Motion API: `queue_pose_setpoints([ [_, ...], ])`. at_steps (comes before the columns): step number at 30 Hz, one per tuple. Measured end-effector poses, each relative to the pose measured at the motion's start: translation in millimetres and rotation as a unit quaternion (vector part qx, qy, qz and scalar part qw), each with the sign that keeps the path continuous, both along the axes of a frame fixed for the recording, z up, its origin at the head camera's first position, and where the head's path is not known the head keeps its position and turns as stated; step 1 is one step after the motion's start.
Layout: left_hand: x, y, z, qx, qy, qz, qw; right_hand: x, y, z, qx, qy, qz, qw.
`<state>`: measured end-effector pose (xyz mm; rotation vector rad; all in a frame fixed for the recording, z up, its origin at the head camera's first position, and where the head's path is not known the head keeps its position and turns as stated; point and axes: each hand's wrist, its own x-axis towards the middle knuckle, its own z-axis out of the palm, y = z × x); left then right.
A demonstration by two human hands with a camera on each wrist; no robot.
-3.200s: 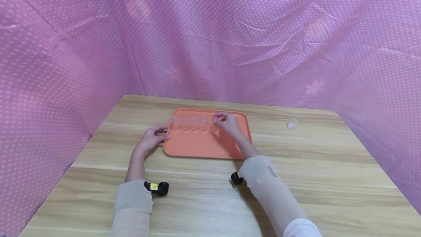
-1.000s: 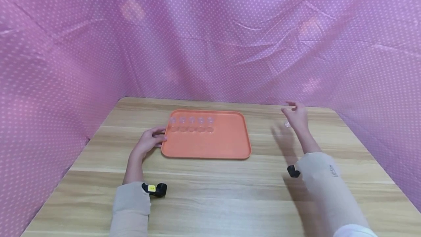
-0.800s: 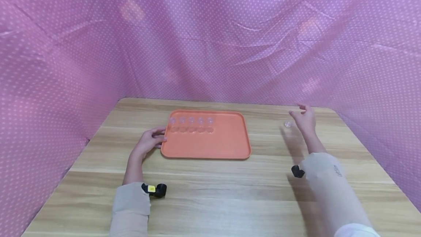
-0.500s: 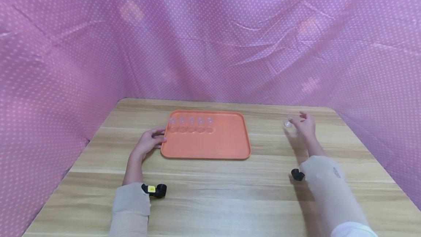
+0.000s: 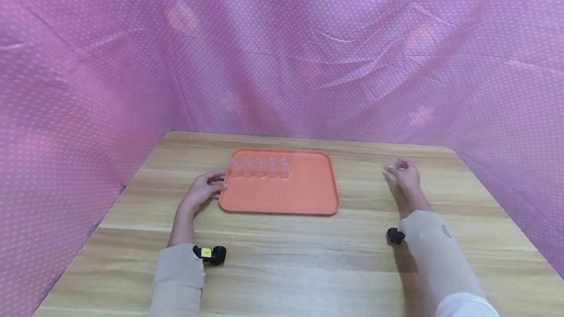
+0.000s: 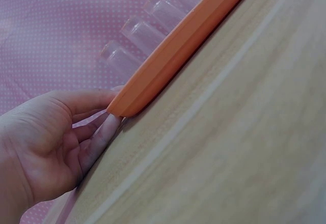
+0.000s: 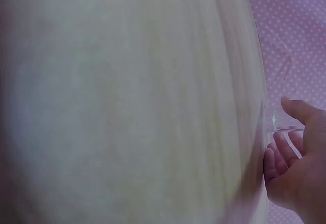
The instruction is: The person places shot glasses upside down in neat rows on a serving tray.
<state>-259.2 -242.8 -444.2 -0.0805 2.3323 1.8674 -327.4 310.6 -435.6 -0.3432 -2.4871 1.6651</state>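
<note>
Wood-grain table [image 5: 282,263] is spread beneath both hands, and pink dotted cloth [image 5: 282,53] is hung behind and beside them. Between the hands, an orange tray [image 5: 286,194] is laid flat; its near-left corner is touched by the curled fingertips of the left hand [image 5: 201,193], and in the left wrist view those fingers [image 6: 97,132] are seen tucked against and under the rim, so the tray is lightly held there. Along the tray's far edge, just beyond the left hand, a row of five clear cups [image 5: 260,163] is stood upright.

Well to the right of the tray, a small clear cup [image 5: 391,162] is pinched at the fingertips of the right hand [image 5: 405,174]. In the right wrist view the small clear cup [image 7: 279,119] is seen gripped between thumb and fingers, low over the wood; whether it is touching the table cannot be told.

Trouble could be caused by the cup's smooth, light, see-through wall: it could be squeezed out of so slight a pinch, or dropped and rolled off the table. The standing row could also be knocked over if the tray is nudged by the left hand.
</note>
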Motion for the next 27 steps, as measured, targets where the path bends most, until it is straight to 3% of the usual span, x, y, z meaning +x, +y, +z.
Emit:
queue_pose_setpoints([
  [8, 0.2, 1.5, 0.6, -0.005, -0.001, -0.001, 1.0000, 0.9, 2.4, -3.4, 0.053, 0.004, 0.002, 0.999],
  [21, 3.7, 3.5, 2.7, -0.014, 0.003, 0.001, 0.9999, -3.2, -1.8, -7.3, 0.082, 0.006, -0.017, 0.997],
  [27, 2.6, 2.9, 2.6, -0.008, -0.001, 0.004, 1.0000, -4.4, -4.1, -8.4, 0.120, 0.014, -0.025, 0.992],
])
